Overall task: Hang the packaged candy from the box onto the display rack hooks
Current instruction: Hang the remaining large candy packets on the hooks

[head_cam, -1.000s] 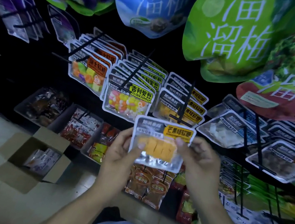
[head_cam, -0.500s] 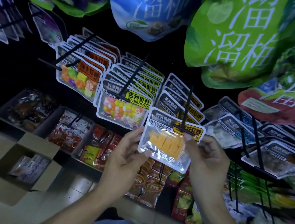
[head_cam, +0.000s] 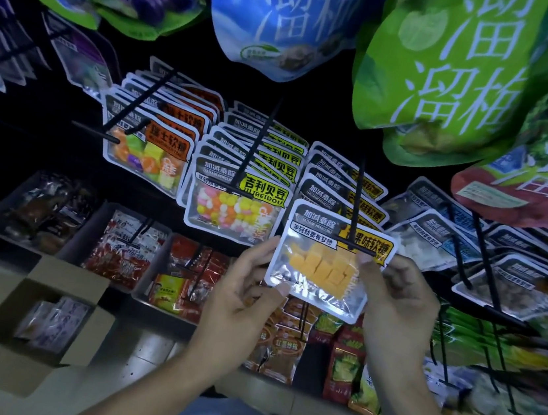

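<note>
4 big plum bags (head_cam: 444, 73) hang across the top of the display rack, 2 green, 1 blue and 1 red at the right edge. Below them, 3 rows of small candy packs fill 3 black hooks: a Swiss-candy row (head_cam: 149, 154), a jelly-bean row (head_cam: 234, 207) and a mango row (head_cam: 344, 185). 1 open cardboard box (head_cam: 27, 318) sits on the floor at lower left with more packs inside (too blurred to count). 1 mango candy pack (head_cam: 322, 265) is in both hands. Since 1 second ago it has risen from below the rack to the front of the mango row, where the middle hook (head_cam: 357, 197) now crosses its top edge; whether the hole is threaded cannot be told. The left hand (head_cam: 241, 293) pinches its lower left corner between thumb and curled fingers. The right hand (head_cam: 399, 298) pinches its right edge, thumb on the orange label.
</note>
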